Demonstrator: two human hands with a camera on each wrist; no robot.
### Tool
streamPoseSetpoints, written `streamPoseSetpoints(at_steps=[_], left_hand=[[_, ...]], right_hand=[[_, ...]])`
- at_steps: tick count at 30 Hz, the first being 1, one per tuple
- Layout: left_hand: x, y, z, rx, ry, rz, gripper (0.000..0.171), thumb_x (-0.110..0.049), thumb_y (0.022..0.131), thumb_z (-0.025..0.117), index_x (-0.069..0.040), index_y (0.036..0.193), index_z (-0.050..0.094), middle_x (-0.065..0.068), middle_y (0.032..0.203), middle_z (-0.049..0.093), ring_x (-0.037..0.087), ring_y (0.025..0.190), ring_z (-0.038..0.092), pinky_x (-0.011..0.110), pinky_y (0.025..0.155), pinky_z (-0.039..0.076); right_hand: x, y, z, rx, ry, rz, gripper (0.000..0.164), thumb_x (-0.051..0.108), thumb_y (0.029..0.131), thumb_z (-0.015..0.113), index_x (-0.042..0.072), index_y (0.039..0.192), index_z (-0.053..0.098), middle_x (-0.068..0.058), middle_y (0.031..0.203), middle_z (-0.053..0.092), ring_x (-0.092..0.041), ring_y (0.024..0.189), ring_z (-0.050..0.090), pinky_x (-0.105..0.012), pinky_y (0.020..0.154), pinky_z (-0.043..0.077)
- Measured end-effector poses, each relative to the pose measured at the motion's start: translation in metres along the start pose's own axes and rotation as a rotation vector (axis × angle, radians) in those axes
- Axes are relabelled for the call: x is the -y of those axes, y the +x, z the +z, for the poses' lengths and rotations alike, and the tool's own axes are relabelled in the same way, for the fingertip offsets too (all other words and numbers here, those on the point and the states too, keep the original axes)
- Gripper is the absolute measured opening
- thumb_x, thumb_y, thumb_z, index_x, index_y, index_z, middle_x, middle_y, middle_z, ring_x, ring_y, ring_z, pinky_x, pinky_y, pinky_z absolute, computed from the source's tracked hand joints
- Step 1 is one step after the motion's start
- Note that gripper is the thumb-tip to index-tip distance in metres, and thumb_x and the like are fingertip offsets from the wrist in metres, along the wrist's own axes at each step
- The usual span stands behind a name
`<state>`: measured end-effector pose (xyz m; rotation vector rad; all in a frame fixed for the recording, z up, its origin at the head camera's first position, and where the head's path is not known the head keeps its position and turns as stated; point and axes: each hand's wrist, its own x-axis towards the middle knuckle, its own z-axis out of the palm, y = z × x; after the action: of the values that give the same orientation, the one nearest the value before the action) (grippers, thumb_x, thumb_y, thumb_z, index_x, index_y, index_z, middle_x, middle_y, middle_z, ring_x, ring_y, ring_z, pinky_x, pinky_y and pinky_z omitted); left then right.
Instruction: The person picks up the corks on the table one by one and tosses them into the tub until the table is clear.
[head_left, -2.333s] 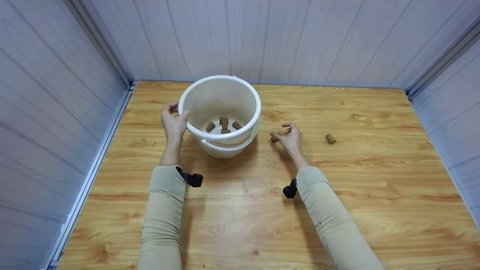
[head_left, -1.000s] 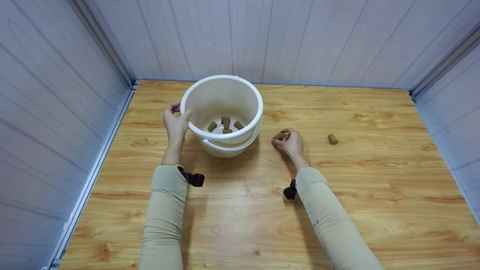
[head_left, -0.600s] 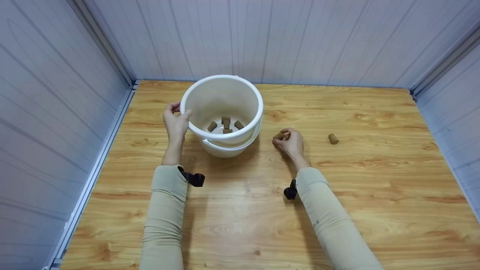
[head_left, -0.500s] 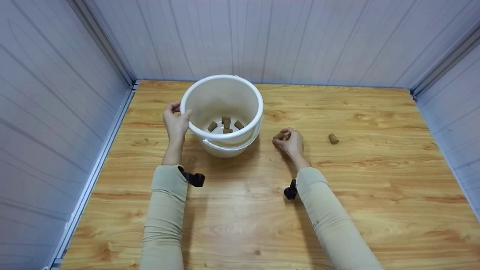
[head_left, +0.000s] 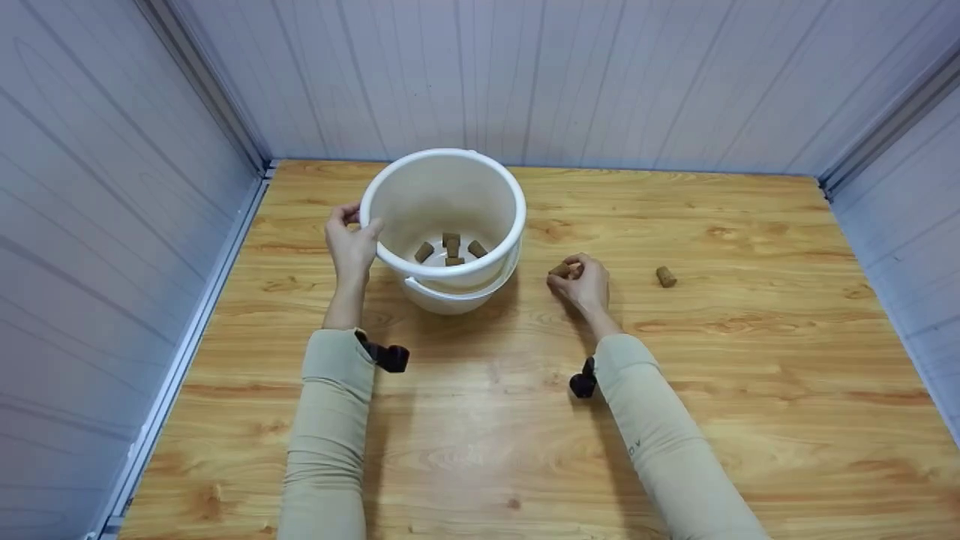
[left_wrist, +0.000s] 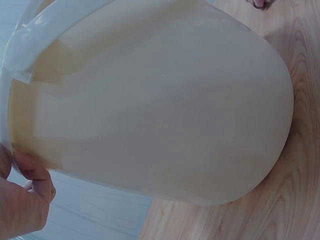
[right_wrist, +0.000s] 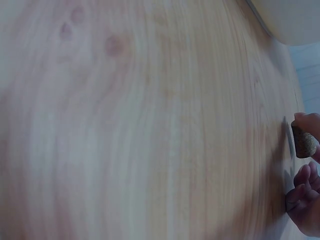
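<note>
A white bucket (head_left: 450,292) stands on the wooden table, its handle hanging down at the front. Several brown corks (head_left: 452,246) lie on its floor. My left hand (head_left: 351,244) grips the bucket's left rim, thumb over the edge and fingers outside; the left wrist view shows the bucket wall (left_wrist: 165,110) large, with the hand at its rim. To the bucket's right, my right hand (head_left: 588,287) pinches a cork (head_left: 559,270) between thumb and fingertips, close over the table. That cork (right_wrist: 303,141) also shows at the right edge of the right wrist view.
Another cork (head_left: 666,277) lies on the table (head_left: 750,390) to the right of my right hand. Pale panelled walls (head_left: 585,82) close off the back and both sides. Black wrist cameras (head_left: 394,358) sit on both sleeves.
The right hand, earlier over the cork with fingers apart, now pinches it, and the cork has turned in the fingertips. Over the last second both hands have hardly moved. The bucket stays put.
</note>
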<state>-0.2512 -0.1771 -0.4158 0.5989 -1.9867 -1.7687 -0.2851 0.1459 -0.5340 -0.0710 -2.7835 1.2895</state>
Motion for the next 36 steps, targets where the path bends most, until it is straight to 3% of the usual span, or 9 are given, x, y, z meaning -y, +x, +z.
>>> streamPoseSetpoints(at_steps=[13,21,36], left_hand=[[0.000,-0.001,0.000,-0.023,0.003,0.033,0.036,0.006,0.068,0.058,0.007,0.104,0.054,0.006,0.084,0.048,0.012,0.074,0.046,0.021,0.062,0.045],[0.000,-0.001,0.001,-0.025,-0.011,0.035,0.036,0.006,0.068,0.059,0.008,0.104,0.054,0.005,0.084,0.048,0.012,0.069,0.047,0.021,0.060,0.045],[-0.002,-0.002,0.000,-0.019,-0.005,0.023,0.037,0.007,0.068,0.058,0.008,0.105,0.053,0.005,0.084,0.047,0.014,0.068,0.048,0.024,0.063,0.047]], right_hand=[[-0.001,0.000,-0.006,-0.045,0.078,-0.036,0.030,0.020,0.070,0.073,0.006,0.095,0.063,-0.011,0.075,0.056,-0.019,0.065,0.053,-0.030,0.059,0.044],[0.007,-0.001,-0.013,-0.066,0.138,-0.053,0.031,0.021,0.069,0.075,0.006,0.093,0.063,-0.006,0.070,0.050,-0.015,0.061,0.044,-0.024,0.053,0.036],[0.020,-0.004,-0.025,-0.124,0.194,-0.138,0.034,0.021,0.065,0.077,0.006,0.092,0.063,-0.004,0.067,0.046,-0.012,0.056,0.040,-0.020,0.049,0.033]])
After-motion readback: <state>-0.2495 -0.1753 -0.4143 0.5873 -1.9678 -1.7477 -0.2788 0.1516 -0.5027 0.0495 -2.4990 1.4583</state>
